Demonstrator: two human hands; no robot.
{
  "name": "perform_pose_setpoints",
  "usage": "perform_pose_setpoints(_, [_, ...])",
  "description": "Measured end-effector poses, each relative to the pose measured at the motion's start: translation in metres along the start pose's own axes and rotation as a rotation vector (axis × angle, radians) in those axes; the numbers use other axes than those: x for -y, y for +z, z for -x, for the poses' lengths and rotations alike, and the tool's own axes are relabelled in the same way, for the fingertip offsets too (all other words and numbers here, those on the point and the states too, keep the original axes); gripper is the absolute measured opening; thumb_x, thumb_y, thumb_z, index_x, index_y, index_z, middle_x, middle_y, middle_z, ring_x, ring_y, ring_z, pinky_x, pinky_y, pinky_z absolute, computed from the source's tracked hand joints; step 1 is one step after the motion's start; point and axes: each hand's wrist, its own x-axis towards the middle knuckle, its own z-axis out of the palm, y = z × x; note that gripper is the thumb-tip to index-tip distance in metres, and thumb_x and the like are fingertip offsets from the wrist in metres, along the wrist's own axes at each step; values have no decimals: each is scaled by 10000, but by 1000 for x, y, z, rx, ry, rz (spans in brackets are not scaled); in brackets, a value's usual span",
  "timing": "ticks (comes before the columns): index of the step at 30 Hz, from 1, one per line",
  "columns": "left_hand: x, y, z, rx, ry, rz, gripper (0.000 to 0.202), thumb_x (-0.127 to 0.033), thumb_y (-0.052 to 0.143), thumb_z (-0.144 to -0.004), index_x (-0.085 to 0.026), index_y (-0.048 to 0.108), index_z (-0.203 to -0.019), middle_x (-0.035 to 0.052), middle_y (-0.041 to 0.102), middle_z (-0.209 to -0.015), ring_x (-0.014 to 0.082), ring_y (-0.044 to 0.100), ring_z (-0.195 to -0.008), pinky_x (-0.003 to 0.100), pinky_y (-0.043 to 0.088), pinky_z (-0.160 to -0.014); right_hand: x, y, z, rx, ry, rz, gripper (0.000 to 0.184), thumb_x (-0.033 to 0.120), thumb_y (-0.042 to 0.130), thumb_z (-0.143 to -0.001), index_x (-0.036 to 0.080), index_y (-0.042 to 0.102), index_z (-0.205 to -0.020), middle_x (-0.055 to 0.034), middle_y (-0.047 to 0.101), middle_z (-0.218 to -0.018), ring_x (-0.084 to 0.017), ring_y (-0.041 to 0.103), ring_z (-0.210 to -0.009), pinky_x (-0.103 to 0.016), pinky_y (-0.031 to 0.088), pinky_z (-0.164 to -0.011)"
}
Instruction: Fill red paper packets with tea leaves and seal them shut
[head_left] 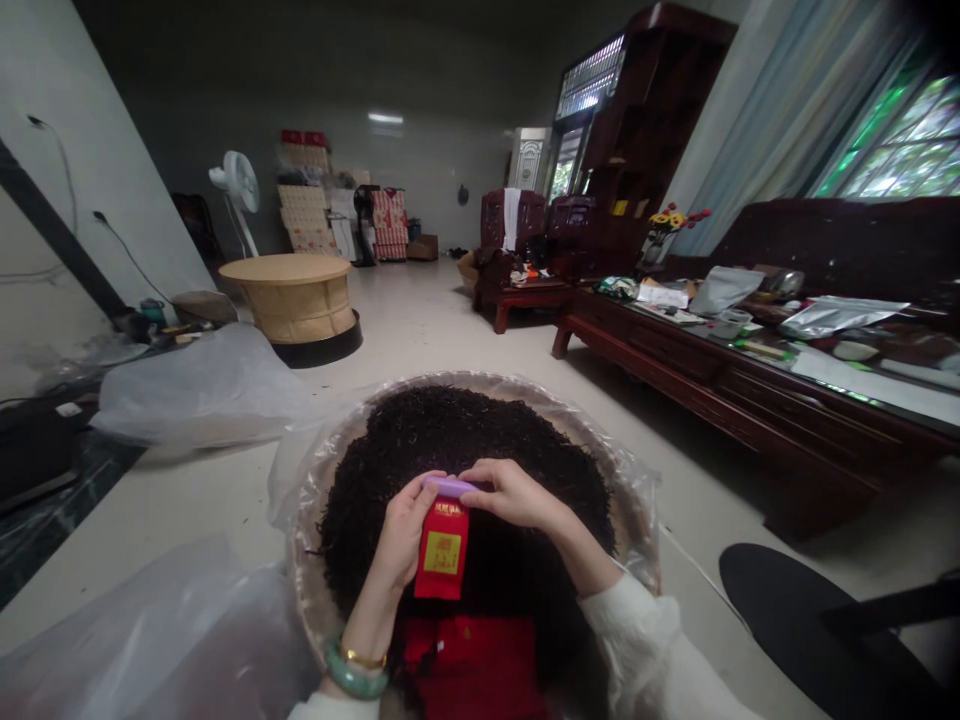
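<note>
The red packet (442, 550) hangs upright above the near half of the tea, its yellow label facing the camera and its mouth at the top, where a small purple piece (448, 486) lies across it; what that piece is I cannot tell. The left hand (401, 535) is closed along the packet's 9 o'clock edge, thumb and fingers pinching near the mouth; the right hand (514, 495) comes in from 2 o'clock with its fingertips pinched on the purple piece.

The packet looks like thin foil or paper: probably light, limp and easy to crease, perhaps a little slick. A grip by the side seams just under the mouth seems soundest; a squeeze on the middle would likely buckle it.

Under it, dark loose tea leaves (450, 430) fill a wide round basket (304, 540) lined with clear plastic (289, 470); they look dry and brittle. At 6 o'clock from the packet lies a pile of red packets (472, 660); at 7 o'clock a green bangle (356, 680) circles the left wrist.

Further out, a plastic sheet (202, 390) lies at 10 o'clock; a round bamboo drum (296, 295) and a fan (240, 185) stand at 11 o'clock; a long wooden table (750, 400) runs off at 2 o'clock.
</note>
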Motion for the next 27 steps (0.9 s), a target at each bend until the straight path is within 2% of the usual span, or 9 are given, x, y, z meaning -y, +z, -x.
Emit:
perform_pose_setpoints(7, [0, -3, 1, 1, -4, -8, 484, -437, 786, -608, -123, 653, -951, 80, 736, -858, 146, 656, -607, 261, 498, -669, 1, 3, 0, -12, 15, -1, 256, 258, 622, -814, 189, 707, -1045, -47, 679, -886, -173, 600, -800, -248, 415, -712])
perform_pose_setpoints(12, [-2, -2, 3, -3, -4, -14, 471, -435, 787, -609, -127, 656, -941, 73, 736, -847, 125, 637, -567, 260, 497, -673, 0, 5, 0, -11, 4, 1, 252, 264, 618, -820, 193, 706, -1046, -43, 677, -890, -171, 600, -803, -245, 414, -708])
perform_pose_setpoints(27, [-2, -2, 4, -16, -10, -34, 487, -450, 783, -606, -129, 653, -949, 84, 735, -889, 156, 660, -638, 256, 488, -658, 1, 5, 0, -11, -3, -1, 246, 273, 609, -826, 194, 707, -1038, -42, 676, -877, -166, 599, -789, -244, 412, -697])
